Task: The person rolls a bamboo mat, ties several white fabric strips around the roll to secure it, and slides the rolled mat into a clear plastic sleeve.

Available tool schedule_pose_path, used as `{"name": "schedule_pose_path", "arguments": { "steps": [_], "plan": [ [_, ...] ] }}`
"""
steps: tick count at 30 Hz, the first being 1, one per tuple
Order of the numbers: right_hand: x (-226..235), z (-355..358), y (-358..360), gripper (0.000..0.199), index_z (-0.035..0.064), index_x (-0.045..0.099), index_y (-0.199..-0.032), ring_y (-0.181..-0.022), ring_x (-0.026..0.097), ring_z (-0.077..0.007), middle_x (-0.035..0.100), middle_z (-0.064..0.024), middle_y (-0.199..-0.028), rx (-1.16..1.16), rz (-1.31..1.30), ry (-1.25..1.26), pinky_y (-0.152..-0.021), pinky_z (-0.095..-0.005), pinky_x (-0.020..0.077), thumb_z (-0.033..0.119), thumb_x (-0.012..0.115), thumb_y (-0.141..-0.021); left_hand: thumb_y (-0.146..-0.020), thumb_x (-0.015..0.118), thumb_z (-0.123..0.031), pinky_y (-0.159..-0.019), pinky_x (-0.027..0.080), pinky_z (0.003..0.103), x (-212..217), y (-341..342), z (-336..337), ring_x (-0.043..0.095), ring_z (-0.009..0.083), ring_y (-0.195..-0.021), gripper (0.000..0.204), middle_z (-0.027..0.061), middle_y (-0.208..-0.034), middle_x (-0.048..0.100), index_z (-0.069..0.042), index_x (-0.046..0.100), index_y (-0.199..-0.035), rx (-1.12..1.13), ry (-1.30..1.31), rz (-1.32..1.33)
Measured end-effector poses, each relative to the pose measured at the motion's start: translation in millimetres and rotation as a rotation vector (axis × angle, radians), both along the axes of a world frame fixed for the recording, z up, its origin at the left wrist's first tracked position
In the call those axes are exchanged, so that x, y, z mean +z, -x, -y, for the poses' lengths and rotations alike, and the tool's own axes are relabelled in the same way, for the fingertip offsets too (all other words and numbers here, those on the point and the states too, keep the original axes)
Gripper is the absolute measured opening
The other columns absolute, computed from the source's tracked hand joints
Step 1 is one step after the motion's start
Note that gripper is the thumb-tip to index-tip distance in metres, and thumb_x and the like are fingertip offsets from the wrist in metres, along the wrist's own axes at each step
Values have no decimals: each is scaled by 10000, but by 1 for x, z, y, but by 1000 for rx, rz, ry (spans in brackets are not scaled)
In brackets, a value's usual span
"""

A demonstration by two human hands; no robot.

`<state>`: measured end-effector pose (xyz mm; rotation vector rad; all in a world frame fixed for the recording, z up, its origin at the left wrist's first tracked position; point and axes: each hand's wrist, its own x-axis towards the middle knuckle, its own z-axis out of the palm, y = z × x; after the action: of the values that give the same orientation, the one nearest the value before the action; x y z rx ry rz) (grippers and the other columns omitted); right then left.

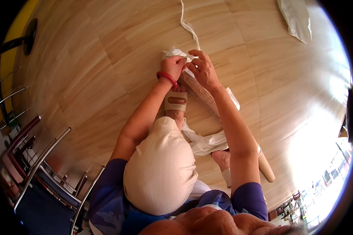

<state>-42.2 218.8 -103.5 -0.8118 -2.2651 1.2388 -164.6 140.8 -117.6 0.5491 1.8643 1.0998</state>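
Note:
A long, slim roll wrapped in brown patterned sheet (200, 91) slants across the floor in front of me. Crumpled white wrapping (174, 52) surrounds its far end. My left hand (174, 67), with a red bangle (167, 77) at the wrist, pinches white material there. Close beside it, my right hand (204, 70) has its fingers bent toward the thumb over the same end; what lies between them is too small to make out. A thin white strip (189, 28) runs from the far edge of view to just behind my right fingers.
Loose white cloth (208, 143) lies between my feet. A rounded wooden end (265, 168) sticks out past my right forearm. One tan slipper (175, 100) is below my left wrist. Metal-framed chairs (47, 156) stand at the left, and a white sheet (296, 19) lies far right on the wood-look floor.

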Motion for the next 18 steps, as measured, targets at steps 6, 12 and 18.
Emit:
{"name": "schedule_pose_path", "arguments": {
  "steps": [6,12,18],
  "plan": [
    [2,-10,3,197,-3,657,-810,-982,555,-289,573,-128,-1120,131,12,124,-828,-359,450,181,588,-828,-839,582,-102,-496,411,271,-4,2,1,530,129,-535,132,47,-595,579,3,646,-789,-135,-38,-162],
    [-9,-14,3,229,-1,642,-880,-871,584,-323,602,-149,-1001,18,57,307,-779,-363,461,217,593,-829,-821,566,-70,-639,467,362,-9,-6,4,593,300,-730,115,145,-796,598,6,624,-885,-307,-276,-494],
    [-2,-19,8,238,9,640,-890,-829,588,-300,604,-161,-926,-5,192,341,-742,-349,464,236,604,-829,-819,583,-100,-611,459,337,-13,-5,3,572,278,-680,124,141,-746,578,22,598,-797,-285,-173,-486]
  ]
}}
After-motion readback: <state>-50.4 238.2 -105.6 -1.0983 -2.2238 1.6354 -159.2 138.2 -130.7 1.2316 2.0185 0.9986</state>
